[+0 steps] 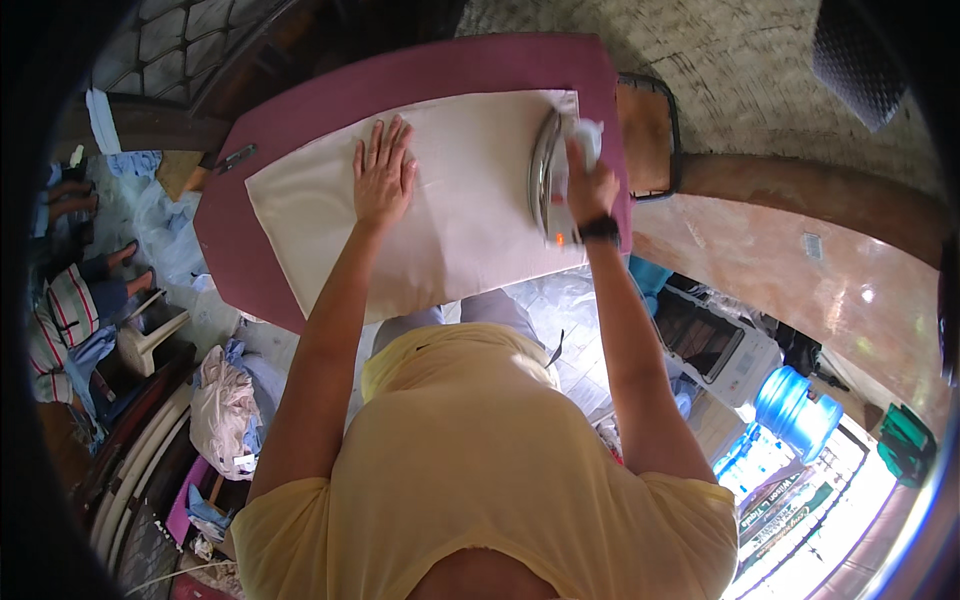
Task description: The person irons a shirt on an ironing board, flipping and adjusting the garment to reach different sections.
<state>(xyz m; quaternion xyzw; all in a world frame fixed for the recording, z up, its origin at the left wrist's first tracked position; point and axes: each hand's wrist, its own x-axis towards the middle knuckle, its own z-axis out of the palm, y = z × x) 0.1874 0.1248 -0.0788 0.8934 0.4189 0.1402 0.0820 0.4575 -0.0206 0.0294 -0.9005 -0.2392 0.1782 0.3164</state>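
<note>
A cream-coloured cloth (470, 190) is spread over a maroon padded ironing board (520, 62), with soft creases near its middle and its near edge over the board's front. My left hand (383, 178) lies flat on the cloth's left half, fingers stretched out. My right hand (592, 190), with a dark band on the wrist, is wrapped round the handle of a clothes iron (546, 175). The iron stands on the cloth's right end, its curved metal edge toward the left. An orange light glows at its near end. The iron and right hand are slightly blurred.
A wall-like tan surface (780, 250) runs along the right. Below it are a white appliance (735, 360) and a blue water jug (800, 405). A bundle of cloth (225, 405) and a pale stool (150, 340) stand left, where another person (95, 290) sits.
</note>
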